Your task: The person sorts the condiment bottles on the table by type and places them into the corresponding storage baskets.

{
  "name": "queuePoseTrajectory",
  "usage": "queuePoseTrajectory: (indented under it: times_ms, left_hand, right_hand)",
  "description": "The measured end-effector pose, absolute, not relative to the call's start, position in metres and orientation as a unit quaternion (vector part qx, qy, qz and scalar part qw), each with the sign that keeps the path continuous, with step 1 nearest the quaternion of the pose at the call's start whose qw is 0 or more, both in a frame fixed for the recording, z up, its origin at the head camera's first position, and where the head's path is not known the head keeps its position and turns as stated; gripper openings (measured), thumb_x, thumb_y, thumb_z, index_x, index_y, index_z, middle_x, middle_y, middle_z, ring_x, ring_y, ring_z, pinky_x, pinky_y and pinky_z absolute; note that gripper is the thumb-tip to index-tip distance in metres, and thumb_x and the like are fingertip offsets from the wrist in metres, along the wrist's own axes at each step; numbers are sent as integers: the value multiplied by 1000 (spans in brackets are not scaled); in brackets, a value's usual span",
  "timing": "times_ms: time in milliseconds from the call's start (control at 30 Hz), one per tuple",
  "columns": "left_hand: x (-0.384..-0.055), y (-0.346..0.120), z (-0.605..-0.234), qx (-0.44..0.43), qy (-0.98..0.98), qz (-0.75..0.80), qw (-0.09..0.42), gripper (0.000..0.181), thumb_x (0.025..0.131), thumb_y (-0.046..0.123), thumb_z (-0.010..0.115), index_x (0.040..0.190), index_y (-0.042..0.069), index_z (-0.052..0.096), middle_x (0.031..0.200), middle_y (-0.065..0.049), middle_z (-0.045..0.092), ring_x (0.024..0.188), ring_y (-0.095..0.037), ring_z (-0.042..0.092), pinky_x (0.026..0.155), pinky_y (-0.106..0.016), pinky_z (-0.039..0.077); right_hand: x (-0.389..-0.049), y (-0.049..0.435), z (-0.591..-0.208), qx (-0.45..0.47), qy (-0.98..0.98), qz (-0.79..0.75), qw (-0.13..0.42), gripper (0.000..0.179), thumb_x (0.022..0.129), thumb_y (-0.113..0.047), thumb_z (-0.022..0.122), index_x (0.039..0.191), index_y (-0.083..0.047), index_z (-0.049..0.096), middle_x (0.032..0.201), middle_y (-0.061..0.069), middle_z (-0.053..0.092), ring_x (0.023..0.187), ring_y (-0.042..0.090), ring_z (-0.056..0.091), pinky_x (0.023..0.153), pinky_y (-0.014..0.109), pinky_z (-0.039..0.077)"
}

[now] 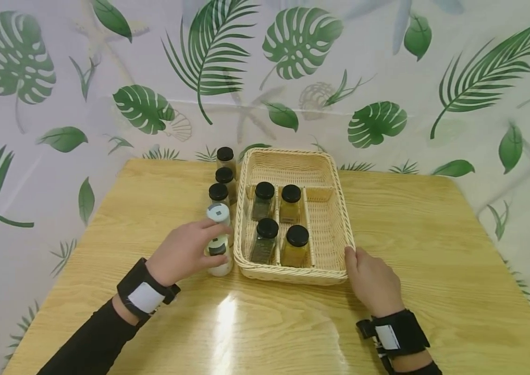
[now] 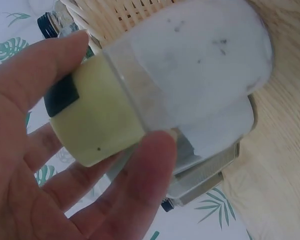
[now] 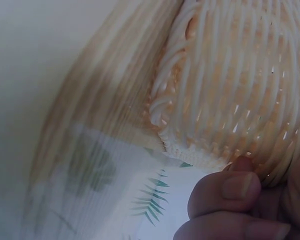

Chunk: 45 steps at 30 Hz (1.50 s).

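My left hand (image 1: 192, 247) holds a white-filled shaker jar (image 1: 220, 266) by its pale yellow cap (image 2: 100, 120), thumb and fingers on opposite sides. This jar stands at the near end of a row just left of the wicker basket (image 1: 293, 274). Right behind it is a jar with a light blue cap (image 1: 218, 211). My right hand (image 1: 374, 278) grips the basket's near right corner, thumb over the rim; some fingers are hidden in the head view. Black-lidded jars with dark green contents (image 1: 263, 249) and yellow contents (image 1: 294, 253) stand in the basket's left and middle compartments.
Farther back in the row are three black-lidded jars, the nearest lid (image 1: 218, 191) close behind the blue cap. Dividers (image 1: 311, 234) split the basket into compartments. Everything stands on a wooden table (image 1: 274, 323), with a leaf-print cloth (image 1: 321, 130) behind it.
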<state>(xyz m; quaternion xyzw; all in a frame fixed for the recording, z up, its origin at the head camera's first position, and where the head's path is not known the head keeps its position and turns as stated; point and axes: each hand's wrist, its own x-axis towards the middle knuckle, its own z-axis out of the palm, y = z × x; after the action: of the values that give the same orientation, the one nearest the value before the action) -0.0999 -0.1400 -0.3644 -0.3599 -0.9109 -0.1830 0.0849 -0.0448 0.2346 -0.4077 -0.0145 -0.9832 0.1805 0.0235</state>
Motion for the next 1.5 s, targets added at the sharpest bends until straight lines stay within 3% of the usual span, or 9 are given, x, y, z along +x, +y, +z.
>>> queuePoseTrajectory:
  times_ms: [333,933,1200,1500]
  left_hand:
    - [-97,-140,-365,-373,-904,-198,75,44,74,26,80,113,14,65,107,-1,62,83,-12,58,67,-32,50]
    - [-100,-141,-357,-366,-907,-205,34,43,72,25,82,111,19,64,111,2,62,96,-13,57,78,-34,50]
    - [-100,-148,-349,-393,-888,-223,84,43,73,25,82,110,15,64,104,0,62,78,-10,56,68,-32,49]
    - [-96,-153,-323,-406,-879,-226,103,41,77,27,79,112,13,64,101,1,61,63,-7,49,62,-28,46]
  right_hand:
    - [-46,234,-412,-19,-981,188,33,57,103,-48,16,70,-10,43,54,3,35,44,18,31,40,30,22]
    - [-46,235,-413,-20,-980,195,38,57,104,-47,17,69,-9,41,54,3,34,44,17,29,40,30,22]
    - [-45,235,-412,-24,-979,199,34,57,104,-48,17,71,-8,43,54,3,35,44,17,31,41,30,23]
    - [-46,234,-414,-20,-978,203,35,56,104,-46,18,71,-8,42,54,3,34,44,17,30,41,30,23]
